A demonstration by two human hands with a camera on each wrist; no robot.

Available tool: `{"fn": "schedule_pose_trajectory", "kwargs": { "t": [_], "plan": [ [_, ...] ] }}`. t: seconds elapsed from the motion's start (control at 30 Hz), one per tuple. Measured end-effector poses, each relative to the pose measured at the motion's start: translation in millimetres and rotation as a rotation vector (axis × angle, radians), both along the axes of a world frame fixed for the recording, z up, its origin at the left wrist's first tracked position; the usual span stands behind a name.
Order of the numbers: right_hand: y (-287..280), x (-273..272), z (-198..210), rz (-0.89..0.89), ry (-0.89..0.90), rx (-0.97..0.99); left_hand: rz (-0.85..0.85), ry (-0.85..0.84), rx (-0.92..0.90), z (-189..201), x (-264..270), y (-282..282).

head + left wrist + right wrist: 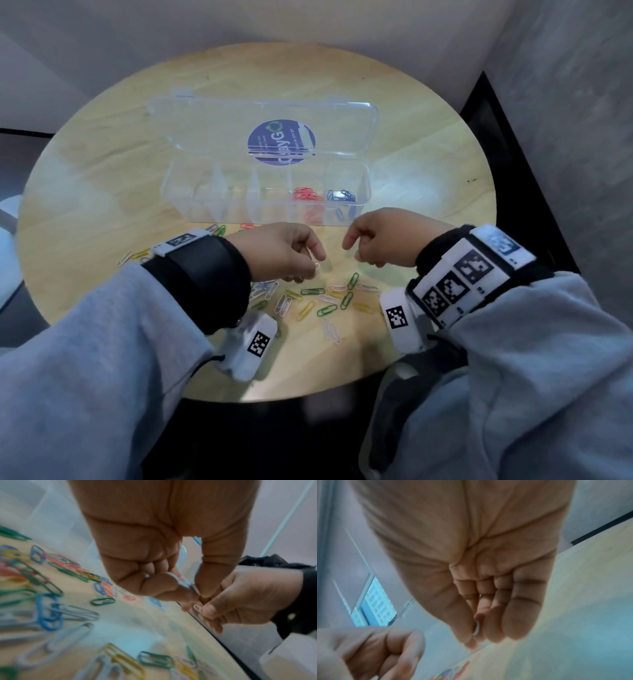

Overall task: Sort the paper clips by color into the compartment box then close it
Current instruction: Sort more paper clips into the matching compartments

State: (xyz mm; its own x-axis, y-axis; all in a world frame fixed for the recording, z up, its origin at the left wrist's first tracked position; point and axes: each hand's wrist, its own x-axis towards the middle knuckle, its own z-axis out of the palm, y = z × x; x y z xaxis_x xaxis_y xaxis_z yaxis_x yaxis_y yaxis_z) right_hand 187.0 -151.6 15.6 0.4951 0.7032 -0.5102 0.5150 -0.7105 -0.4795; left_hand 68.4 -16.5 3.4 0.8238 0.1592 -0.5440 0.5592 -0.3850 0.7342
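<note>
The clear compartment box stands open on the round wooden table, its lid laid back. Red clips fill one compartment and blue clips the rightmost. My left hand hovers in front of the box and pinches white clips, with more tucked under its curled fingers. My right hand is close beside it and pinches a single white clip between thumb and fingertips. The two hands are almost touching.
Loose green, yellow and white clips lie scattered on the table beneath my hands. More mixed clips sit to the left by the box's front wall. The table's near edge is close to my wrists. A wall stands behind the table.
</note>
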Motion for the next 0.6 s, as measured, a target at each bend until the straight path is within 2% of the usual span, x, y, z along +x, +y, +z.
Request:
{"fn": "schedule_pose_trajectory", "kwargs": {
  "t": [0.17, 0.27, 0.33, 0.47, 0.53, 0.6],
  "plan": [
    [-27.8, 3.6, 8.6, -0.152, 0.108, -0.047, 0.112, 0.043, -0.227, 4.2, 1.5, -8.6],
    [-40.5, 3.2, 7.2, -0.2, 0.16, -0.062, 0.153, 0.027, -0.252, 5.6, 4.0, -14.0],
    [-46.8, 3.0, 5.3, -0.169, 0.104, -0.121, 0.064, 0.019, -0.1, 5.2, 3.4, -19.0],
    [-55.2, 1.9, 3.8, -0.068, -0.055, -0.252, -0.388, 0.025, 0.439, 7.9, -3.0, -35.3],
    [-55.6, 1.1, 0.3, -0.048, -0.112, -0.31, -0.524, 0.038, 0.557, 7.0, -4.1, -44.4],
    [-55.0, 1.0, -5.5, -0.035, -0.152, -0.371, -0.634, 0.056, 0.597, 3.7, -4.2, -49.9]
  ]
}}
